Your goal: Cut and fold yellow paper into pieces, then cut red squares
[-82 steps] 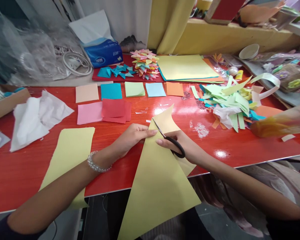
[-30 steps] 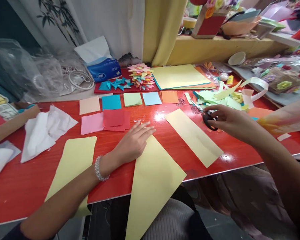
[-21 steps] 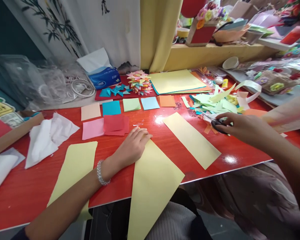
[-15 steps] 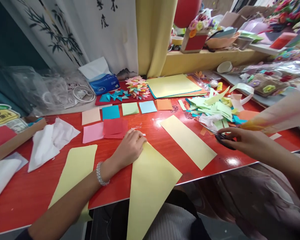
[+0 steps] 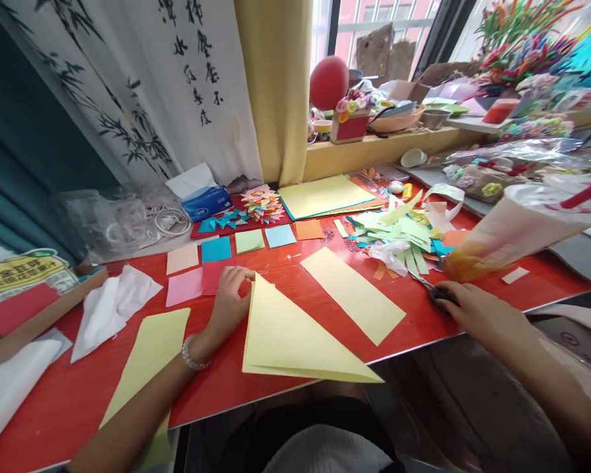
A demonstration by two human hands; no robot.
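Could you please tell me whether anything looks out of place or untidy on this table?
Mostly the heap of paper scraps, loosely tangled beyond the scissors at the right hand, unlike the flat paper squares. A yellow strip at left also droops over the table edge.

The left hand (image 5: 232, 297) pinches firmly, the right hand (image 5: 482, 316) lies low, curled palm-down.

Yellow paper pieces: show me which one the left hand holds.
The folded, triangular yellow paper sheet, its top corner in the left hand. It alone looks triangular; the other yellow paper pieces are unheld.
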